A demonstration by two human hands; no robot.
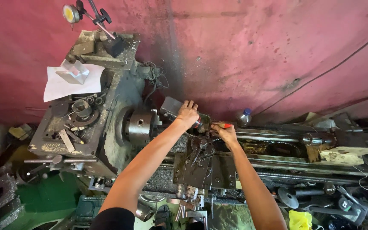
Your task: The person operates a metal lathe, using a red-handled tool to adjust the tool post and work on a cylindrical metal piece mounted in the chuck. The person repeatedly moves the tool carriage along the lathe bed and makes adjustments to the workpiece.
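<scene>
I am looking down on a grimy metal lathe against a pink wall. My left hand reaches over the tool post and grips a dark oily bottle lying tilted above the carriage. My right hand sits just right of that bottle, fingers closed on a small red-tipped piece at the bottle's end. The round steel chuck stands to the left of both hands, with nothing visible in its jaws.
The headstock top carries a white paper sheet, a clear block, rings and tools. A dial gauge on a stand rises at top left. A plastic bottle with a blue cap stands behind the bed. Handwheels and clutter line the front right.
</scene>
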